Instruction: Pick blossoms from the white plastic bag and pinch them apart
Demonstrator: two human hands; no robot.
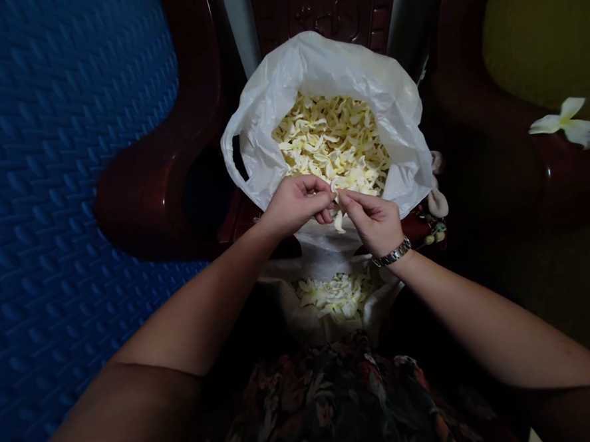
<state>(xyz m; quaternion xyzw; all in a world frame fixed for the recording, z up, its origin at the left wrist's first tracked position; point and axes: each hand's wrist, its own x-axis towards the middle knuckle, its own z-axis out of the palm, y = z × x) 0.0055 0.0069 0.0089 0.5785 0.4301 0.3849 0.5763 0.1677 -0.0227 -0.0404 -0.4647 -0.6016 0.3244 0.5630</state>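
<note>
My left hand (pixel 296 204) and my right hand (pixel 372 220) meet at the near rim of a white plastic bag (pixel 276 106). Together they pinch one pale yellow-white flower (pixel 339 218), part of which hangs down between the fingers. The bag is open and full of several loose white and yellow petals and flowers (pixel 332 140). Below my hands a second, smaller heap of the same flowers (pixel 335 295) lies in a pale bag or cloth on my lap. A metal watch (pixel 391 253) is on my right wrist.
The bag stands on a dark red-brown plastic chair (pixel 152 185). A whole white flower (pixel 571 123) lies on the arm of another dark chair at the right. Blue woven matting (pixel 53 166) covers the left. My patterned clothing (pixel 344 397) fills the bottom.
</note>
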